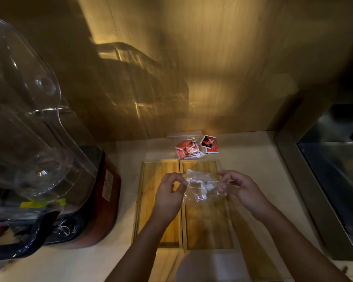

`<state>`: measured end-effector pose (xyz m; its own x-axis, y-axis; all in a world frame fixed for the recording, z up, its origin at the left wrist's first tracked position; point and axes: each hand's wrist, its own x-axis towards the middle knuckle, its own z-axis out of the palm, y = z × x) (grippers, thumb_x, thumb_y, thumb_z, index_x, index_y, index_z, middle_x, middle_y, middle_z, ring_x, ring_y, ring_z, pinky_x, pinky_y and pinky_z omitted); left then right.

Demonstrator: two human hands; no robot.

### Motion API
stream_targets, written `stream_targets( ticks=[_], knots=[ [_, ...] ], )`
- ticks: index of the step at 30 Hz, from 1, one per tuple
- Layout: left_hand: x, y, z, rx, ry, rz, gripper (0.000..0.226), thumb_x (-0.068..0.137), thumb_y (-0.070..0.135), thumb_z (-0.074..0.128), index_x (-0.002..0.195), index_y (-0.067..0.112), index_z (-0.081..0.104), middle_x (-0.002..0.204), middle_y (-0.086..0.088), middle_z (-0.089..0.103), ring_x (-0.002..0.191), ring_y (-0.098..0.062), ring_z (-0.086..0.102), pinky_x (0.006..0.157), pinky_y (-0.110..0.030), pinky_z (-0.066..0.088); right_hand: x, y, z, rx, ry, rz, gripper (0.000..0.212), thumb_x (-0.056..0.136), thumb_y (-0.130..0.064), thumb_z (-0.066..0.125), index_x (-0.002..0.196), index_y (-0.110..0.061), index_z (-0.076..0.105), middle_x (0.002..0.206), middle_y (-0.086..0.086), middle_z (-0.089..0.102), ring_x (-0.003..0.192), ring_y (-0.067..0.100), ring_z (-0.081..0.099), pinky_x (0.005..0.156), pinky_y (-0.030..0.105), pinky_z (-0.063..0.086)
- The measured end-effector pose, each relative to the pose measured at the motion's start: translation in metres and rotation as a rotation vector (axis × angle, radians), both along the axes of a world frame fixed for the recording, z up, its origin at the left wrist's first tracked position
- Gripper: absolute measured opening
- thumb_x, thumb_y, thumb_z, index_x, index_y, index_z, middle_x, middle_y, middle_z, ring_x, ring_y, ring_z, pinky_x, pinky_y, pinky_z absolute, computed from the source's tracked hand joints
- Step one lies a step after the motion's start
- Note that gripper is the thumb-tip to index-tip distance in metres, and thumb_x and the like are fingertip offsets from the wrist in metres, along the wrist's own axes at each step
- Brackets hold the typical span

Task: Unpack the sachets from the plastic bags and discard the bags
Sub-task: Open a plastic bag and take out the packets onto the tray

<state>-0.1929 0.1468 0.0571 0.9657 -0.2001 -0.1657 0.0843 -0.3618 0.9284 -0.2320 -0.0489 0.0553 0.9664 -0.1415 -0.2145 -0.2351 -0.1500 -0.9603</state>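
Observation:
A crumpled clear plastic bag (202, 186) hangs between my two hands above two wooden trays. My left hand (171, 192) pinches its left edge and my right hand (238, 188) pinches its right edge. No sachet shows inside it. Farther back, by the wall, a second clear bag (189, 148) lies on the counter with red sachets inside. Two loose red sachets (210, 144) lie just right of that bag.
Two shallow wooden trays (161, 220) (208, 226) lie side by side on the beige counter. A large blender with a clear cover (39, 139) stands at the left. A steel sink (334, 176) is at the right. A wooden wall rises behind.

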Motion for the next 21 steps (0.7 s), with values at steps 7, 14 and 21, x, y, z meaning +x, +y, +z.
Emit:
stream_targets(
  ticks=[7, 14, 21],
  knots=[
    [0.002, -0.005, 0.003, -0.163, 0.102, -0.046, 0.017, 0.095, 0.017, 0.045, 0.08, 0.012, 0.052, 0.1, -0.018, 0.062, 0.1, -0.027, 0.057, 0.089, -0.043, 0.046, 0.004, 0.008, 0.002, 0.109, 0.019, -0.098, 0.021, 0.089, -0.004, 0.049, 0.07, -0.014, 0.049, 0.068, -0.003, 0.057, 0.066, 0.007, 0.055, 0.067, 0.023, 0.04],
    [0.01, -0.01, 0.012, -0.106, 0.101, 0.019, 0.019, 0.094, 0.016, 0.043, 0.076, 0.016, 0.05, 0.089, -0.015, 0.062, 0.085, -0.027, 0.057, 0.076, -0.037, 0.045, 0.014, 0.014, 0.013, 0.02, 0.004, -0.094, 0.02, 0.092, -0.013, 0.047, 0.073, -0.02, 0.048, 0.083, 0.012, 0.067, 0.084, 0.024, 0.06, 0.08, 0.037, 0.044],
    [0.021, -0.016, 0.025, -0.139, 0.119, 0.023, 0.016, 0.095, 0.012, 0.041, 0.083, 0.005, 0.05, 0.071, -0.006, 0.058, 0.049, -0.001, 0.063, 0.068, -0.035, 0.056, 0.027, 0.016, 0.024, 0.026, -0.046, -0.117, 0.021, 0.093, -0.012, 0.043, 0.073, -0.018, 0.046, 0.05, 0.004, 0.065, 0.063, 0.026, 0.061, 0.066, 0.036, 0.044]
  ],
)
